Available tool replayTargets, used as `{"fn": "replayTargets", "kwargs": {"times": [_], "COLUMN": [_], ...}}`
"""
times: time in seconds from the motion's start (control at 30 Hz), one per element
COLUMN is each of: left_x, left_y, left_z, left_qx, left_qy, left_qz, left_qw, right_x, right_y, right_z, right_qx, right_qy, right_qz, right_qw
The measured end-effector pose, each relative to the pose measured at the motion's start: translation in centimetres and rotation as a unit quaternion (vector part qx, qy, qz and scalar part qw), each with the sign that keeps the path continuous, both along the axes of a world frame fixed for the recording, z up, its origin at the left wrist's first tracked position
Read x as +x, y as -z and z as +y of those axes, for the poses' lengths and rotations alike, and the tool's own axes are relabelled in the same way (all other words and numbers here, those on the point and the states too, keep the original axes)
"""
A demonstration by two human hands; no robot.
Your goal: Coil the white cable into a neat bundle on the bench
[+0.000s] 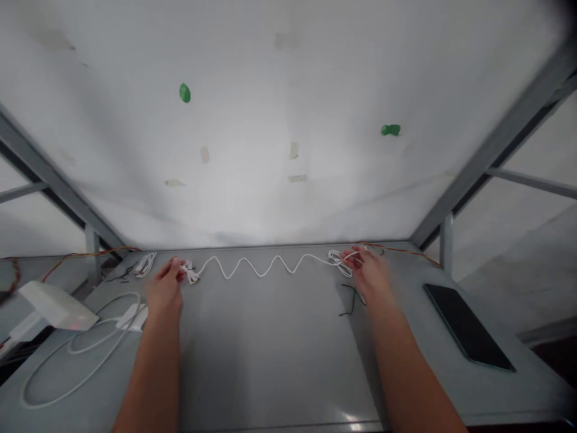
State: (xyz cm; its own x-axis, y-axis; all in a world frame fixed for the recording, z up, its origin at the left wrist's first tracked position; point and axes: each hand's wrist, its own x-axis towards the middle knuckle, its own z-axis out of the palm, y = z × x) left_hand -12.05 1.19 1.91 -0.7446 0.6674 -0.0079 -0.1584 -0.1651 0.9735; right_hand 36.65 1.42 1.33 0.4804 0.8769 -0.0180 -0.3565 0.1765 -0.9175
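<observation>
Our left hand (166, 287) pinches left end of wavy white cable (259, 267); our right hand (367, 273) grips its right coil. Black flat tablet (469, 328) near right, white looped cord (76, 355) near left, thin black wire (349, 300) beside right wrist.

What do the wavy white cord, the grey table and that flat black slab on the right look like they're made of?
The white cord looks like soft plastic-coated cable: it holds loose waves. The table seems painted metal or laminate, smooth grey with a dull sheen. The black slab looks like glossy glass, probably a tablet or phone.
</observation>
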Motion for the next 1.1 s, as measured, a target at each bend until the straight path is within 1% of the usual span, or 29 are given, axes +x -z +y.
{"fn": "replayTargets", "kwargs": {"times": [0.07, 0.1, 0.13, 0.17, 0.2, 0.23, 0.3, 0.33, 0.37, 0.4, 0.43, 0.5, 0.63, 0.77, 1.0, 1.07, 1.1], "left_x": [0.9, 2.0, 3.3, 4.9, 6.7, 8.5, 11.8, 13.1, 14.1, 14.8, 15.3, 15.5, 15.3, 15.4, 15.7, 15.9, 15.9], "left_y": [0.0, 0.1, 0.2, 0.3, 0.5, 0.7, 1.1, 1.3, 1.5, 1.7, 1.9, 2.2, 2.4, 2.4, 2.3, 2.2, 2.2], "left_z": [-0.2, -0.3, -0.5, -0.8, -1.2, -1.6, -2.3, -2.6, -2.9, -3.1, -3.2, -3.3, -3.4, -3.5, -3.6, -3.6, -3.4], "left_qx": [-0.002, -0.009, -0.016, -0.025, -0.037, -0.035, 0.011, 0.035, 0.053, 0.067, 0.074, 0.081, 0.085, 0.081, 0.077, 0.075, 0.067], "left_qy": [-0.007, 0.006, 0.029, 0.065, 0.117, 0.168, 0.261, 0.303, 0.334, 0.358, 0.374, 0.391, 0.401, 0.408, 0.409, 0.410, 0.407], "left_qz": [0.021, 0.044, 0.075, 0.120, 0.180, 0.239, 0.329, 0.358, 0.378, 0.389, 0.394, 0.385, 0.339, 0.318, 0.312, 0.306, 0.298], "left_qw": [1.000, 0.999, 0.997, 0.990, 0.976, 0.956, 0.907, 0.883, 0.862, 0.846, 0.836, 0.832, 0.847, 0.852, 0.854, 0.856, 0.861], "right_x": [-0.3, -0.8, -1.6, -2.6, -3.7, -5.0, -7.5, -8.6, -9.6, -10.3, -10.9, -11.5, -11.4, -11.3, -11.7, -11.9, -11.9], "right_y": [0.0, 0.0, 0.0, 0.1, 0.3, 0.4, 0.8, 1.0, 1.1, 1.2, 1.3, 1.2, 1.0, 1.0, 0.9, 0.9, 1.0], "right_z": [0.0, -0.1, -0.1, -0.2, -0.4, -0.7, -1.5, -1.9, -2.3, -2.7, -3.0, -3.4, -3.5, -3.4, -3.7, -3.6, -3.5], "right_qx": [-0.005, -0.006, -0.003, 0.003, 0.015, 0.029, 0.062, 0.075, 0.084, 0.092, 0.098, 0.106, 0.098, 0.091, 0.097, 0.092, 0.083], "right_qy": [0.023, 0.024, 0.016, 0.001, -0.023, -0.056, -0.135, -0.173, -0.204, -0.227, -0.242, -0.260, -0.272, -0.279, -0.283, -0.282, -0.281], "right_qz": [-0.034, -0.072, -0.128, -0.196, -0.270, -0.343, -0.455, -0.488, -0.506, -0.512, -0.508, -0.481, -0.422, -0.409, -0.396, -0.378, -0.359], "right_qw": [0.999, 0.997, 0.992, 0.981, 0.962, 0.937, 0.878, 0.853, 0.834, 0.823, 0.821, 0.830, 0.859, 0.864, 0.868, 0.877, 0.886]}}
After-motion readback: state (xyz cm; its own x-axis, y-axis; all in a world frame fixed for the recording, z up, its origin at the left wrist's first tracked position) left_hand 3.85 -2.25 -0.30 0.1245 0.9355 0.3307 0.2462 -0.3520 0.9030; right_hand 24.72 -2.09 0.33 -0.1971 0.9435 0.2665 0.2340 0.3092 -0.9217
